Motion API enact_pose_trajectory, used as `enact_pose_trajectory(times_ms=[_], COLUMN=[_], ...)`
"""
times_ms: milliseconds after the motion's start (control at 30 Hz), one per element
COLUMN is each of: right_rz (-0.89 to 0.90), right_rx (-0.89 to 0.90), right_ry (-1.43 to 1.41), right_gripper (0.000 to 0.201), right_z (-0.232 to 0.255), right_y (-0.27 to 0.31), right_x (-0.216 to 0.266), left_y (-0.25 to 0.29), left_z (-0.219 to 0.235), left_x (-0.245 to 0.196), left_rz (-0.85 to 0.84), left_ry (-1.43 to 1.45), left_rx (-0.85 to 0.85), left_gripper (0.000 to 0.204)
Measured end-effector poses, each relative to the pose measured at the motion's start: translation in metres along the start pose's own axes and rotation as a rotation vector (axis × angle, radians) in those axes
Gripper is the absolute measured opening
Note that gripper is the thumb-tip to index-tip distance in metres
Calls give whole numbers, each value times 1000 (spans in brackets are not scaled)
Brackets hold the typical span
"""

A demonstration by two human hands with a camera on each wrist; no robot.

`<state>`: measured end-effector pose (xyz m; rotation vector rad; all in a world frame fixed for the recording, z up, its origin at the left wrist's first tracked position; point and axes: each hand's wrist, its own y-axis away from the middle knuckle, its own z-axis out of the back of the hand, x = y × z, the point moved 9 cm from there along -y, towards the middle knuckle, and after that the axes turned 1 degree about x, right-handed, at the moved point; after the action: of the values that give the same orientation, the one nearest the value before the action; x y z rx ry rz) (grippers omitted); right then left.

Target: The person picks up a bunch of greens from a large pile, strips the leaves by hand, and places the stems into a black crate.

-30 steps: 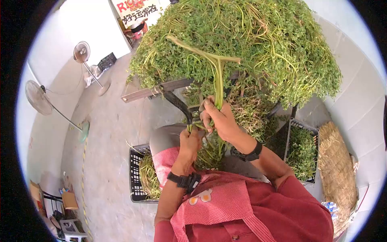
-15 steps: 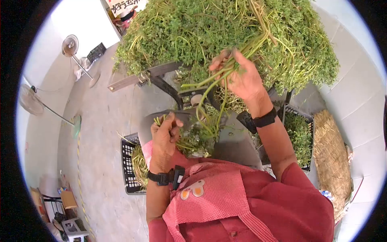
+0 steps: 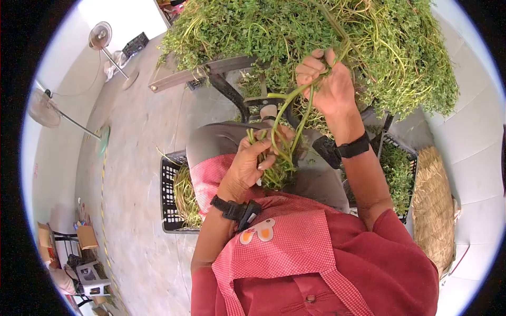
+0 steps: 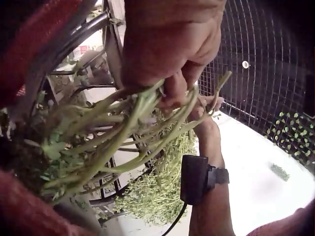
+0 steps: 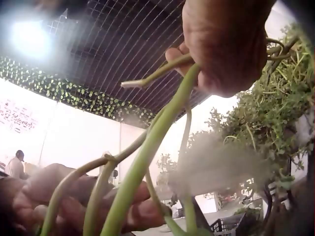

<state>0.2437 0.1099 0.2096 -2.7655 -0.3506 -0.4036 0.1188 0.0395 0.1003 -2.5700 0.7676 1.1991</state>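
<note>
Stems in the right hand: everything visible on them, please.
The stems are green, browner in places, smooth-looking, forked and gently curved. The right hand grips them partway along; a length extends beyond it, in front of the leafy pile. Below, they slant down beside the left hand; whether its fingers grip these same stems is unclear. One short side branch ends in a pale tip.

Left hand (image 3: 252,159), one: held close before the body, fingers (image 3: 267,162) curled into a grip, thumb tip directed away from the body; left forearm (image 3: 213,239), bare, extended forward and angled slightly inward. Right hand (image 3: 333,87), one: raised and placed farther forward than the left, fingers (image 3: 310,68) folded over, thumb (image 3: 330,57) pointed forward; right forearm (image 3: 366,181), bare, slanted inward toward the midline. Both hands are held near each other, with a gap left between
</note>
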Motion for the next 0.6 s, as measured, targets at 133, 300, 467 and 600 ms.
enact_pose_trajectory(times_ms=[133, 300, 467, 600], right_rz=[23, 121, 209, 226], right_rx=[-20, -129, -183, -329], right_ry=[48, 139, 244, 335], right_gripper=[35, 34, 34, 36], right_z=[12, 14, 10, 5], right_y=[-4, 1, 1, 13], right_x=[7, 22, 21, 12], left_y=[7, 14, 10, 14], left_z=[-10, -13, 1, 8], left_x=[-1, -16, -18, -37], left_rz=[53, -33, -124, -300], left_ry=[-72, -224, -518, -784], left_rx=[55, 14, -118, -319], left_gripper=[30, 29, 22, 24])
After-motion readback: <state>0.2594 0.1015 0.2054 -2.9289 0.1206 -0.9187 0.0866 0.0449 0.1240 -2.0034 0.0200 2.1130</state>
